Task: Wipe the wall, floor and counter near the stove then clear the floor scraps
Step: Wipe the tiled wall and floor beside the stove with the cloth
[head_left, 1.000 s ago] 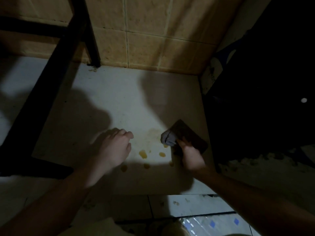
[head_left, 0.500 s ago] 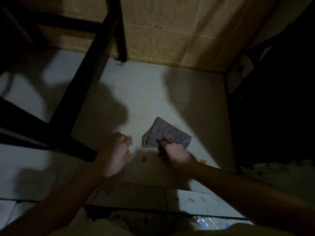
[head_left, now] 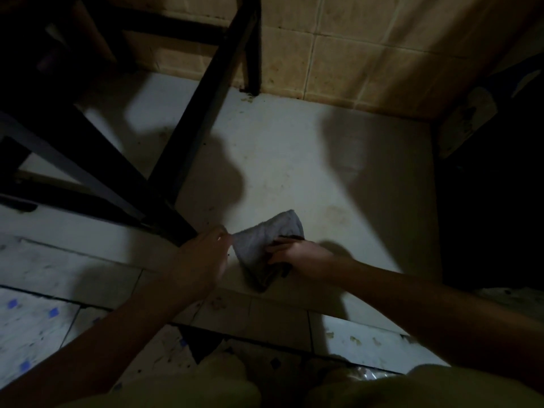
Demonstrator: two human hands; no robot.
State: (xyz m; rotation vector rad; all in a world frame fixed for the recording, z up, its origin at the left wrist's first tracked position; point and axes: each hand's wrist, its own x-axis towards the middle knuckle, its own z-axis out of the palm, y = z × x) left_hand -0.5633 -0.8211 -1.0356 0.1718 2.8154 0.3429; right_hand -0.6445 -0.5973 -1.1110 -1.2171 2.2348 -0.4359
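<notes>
A grey cloth lies on the pale floor tile in a dim corner. My right hand presses down on the cloth's near right part, fingers on top of it. My left hand is just left of the cloth, its fingertips at the cloth's left corner; whether it pinches the cloth is unclear. The yellow drops seen earlier are hidden under the cloth and hands. The tan tiled wall stands at the back.
A black metal stand frame crosses the left side, its leg meeting the floor close to my left hand. A dark object fills the right side. Small scraps lie on the near tiles. My knees are at the bottom.
The cloth and my right hand have moved left and nearer, over the yellow drops. My left hand has shifted to the cloth's left corner. The view has shifted, so the frame looks nearer.
</notes>
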